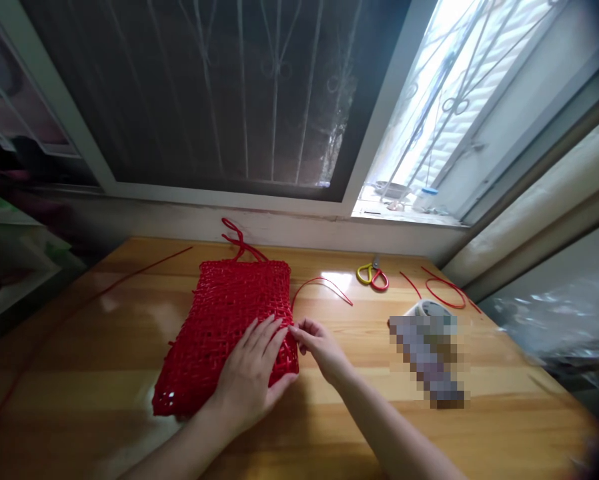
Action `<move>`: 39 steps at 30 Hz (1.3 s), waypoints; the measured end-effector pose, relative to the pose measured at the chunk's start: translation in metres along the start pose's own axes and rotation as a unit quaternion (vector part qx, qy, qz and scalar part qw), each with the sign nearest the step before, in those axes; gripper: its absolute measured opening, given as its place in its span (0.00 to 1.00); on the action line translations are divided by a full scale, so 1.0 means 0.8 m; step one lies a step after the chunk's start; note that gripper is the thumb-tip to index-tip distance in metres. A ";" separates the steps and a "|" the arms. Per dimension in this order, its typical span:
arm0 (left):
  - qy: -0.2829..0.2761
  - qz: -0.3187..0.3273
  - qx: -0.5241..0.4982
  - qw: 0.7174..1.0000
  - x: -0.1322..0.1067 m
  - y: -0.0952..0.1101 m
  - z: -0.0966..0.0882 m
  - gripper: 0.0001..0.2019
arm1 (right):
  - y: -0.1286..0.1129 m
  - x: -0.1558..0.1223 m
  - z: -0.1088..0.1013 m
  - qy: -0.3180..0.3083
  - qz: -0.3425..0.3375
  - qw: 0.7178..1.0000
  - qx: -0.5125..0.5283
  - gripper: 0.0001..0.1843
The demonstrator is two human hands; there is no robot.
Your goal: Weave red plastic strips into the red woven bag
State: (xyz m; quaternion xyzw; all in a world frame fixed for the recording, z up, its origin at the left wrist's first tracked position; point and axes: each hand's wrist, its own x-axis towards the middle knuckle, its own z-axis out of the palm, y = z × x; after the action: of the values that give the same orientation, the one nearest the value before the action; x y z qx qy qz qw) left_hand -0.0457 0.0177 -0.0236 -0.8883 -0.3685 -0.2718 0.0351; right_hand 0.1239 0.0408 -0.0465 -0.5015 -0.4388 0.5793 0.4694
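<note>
A red woven bag (214, 320) lies flat on the wooden table, with red cord handles (239, 243) stretching toward the wall. My left hand (252, 363) rests on the bag's lower right part, palm down with its fingers stretched out. At the bag's right edge, my right hand (317, 343) has thumb and forefinger pinched together on what looks like red cord. One thin red cord (324, 280) runs from that edge and loops over the table beyond the hand. The pinched fingertips hide exactly how the cord sits.
Scissors (372, 275) with yellow and red handles lie at the back right. Near them are loose red cords (449, 297) and a tape roll (427, 310), beside a blurred-out item (429, 367). Another long red cord (114, 287) crosses the table's left side. A window stands behind.
</note>
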 end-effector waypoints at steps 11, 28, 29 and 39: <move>0.036 0.002 0.016 0.999 -0.017 0.003 0.006 0.21 | 0.019 -0.017 -0.012 0.085 -0.424 0.814 -0.387 0.10; 0.094 -0.037 0.040 0.994 -0.023 0.018 0.016 0.18 | 0.011 -0.014 -0.023 0.007 -0.489 0.716 -0.499 0.16; 0.095 -0.037 0.039 0.994 -0.023 0.018 0.016 0.18 | 0.014 -0.014 -0.023 0.020 -0.497 0.712 -0.496 0.16; 0.102 -0.033 0.035 0.994 -0.022 0.018 0.016 0.19 | 0.021 -0.016 -0.017 0.056 -0.476 0.753 -0.452 0.17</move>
State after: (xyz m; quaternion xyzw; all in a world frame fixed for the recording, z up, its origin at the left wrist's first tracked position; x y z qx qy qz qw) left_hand -0.0403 -0.0008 -0.0418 -0.8416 -0.4014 -0.3488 0.0942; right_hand 0.1363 0.0261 -0.0627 -0.4131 -0.8045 -0.0136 0.4265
